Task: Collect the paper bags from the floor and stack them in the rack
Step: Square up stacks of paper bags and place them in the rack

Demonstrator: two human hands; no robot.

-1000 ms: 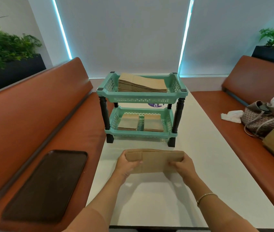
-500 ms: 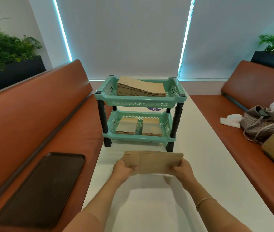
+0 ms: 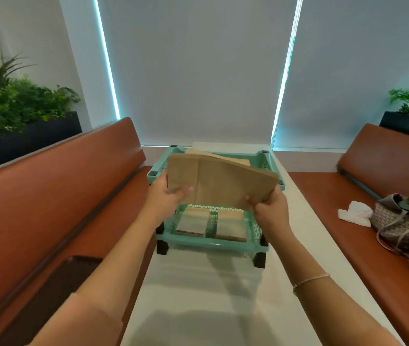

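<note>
A bundle of paper bags [image 3: 220, 182] is held up in the air by both hands. One second ago the bundle was low, just above the desk [image 3: 198, 295] and in front of the rack [image 3: 210, 243]. Now it has been lifted and carried forward, and it is tilted, with its far edge over the top basket [image 3: 264, 162].

The left end of the bundle is gripped by the left hand [image 3: 167, 196], with the thumb on top. The right end is pinched by the right hand [image 3: 267, 206]. Nothing has been let go yet.

A pile of bags [image 3: 213, 154] can already be seen in the top basket, mostly hidden behind the held bundle. Two small piles are seen in the bottom basket [image 3: 210, 221].

So the lift looks done, and the bundle seems ready to be laid on the top pile. It should probably be made flat first, so the pile stays neat. No bags on the floor can be seen from here.
</note>
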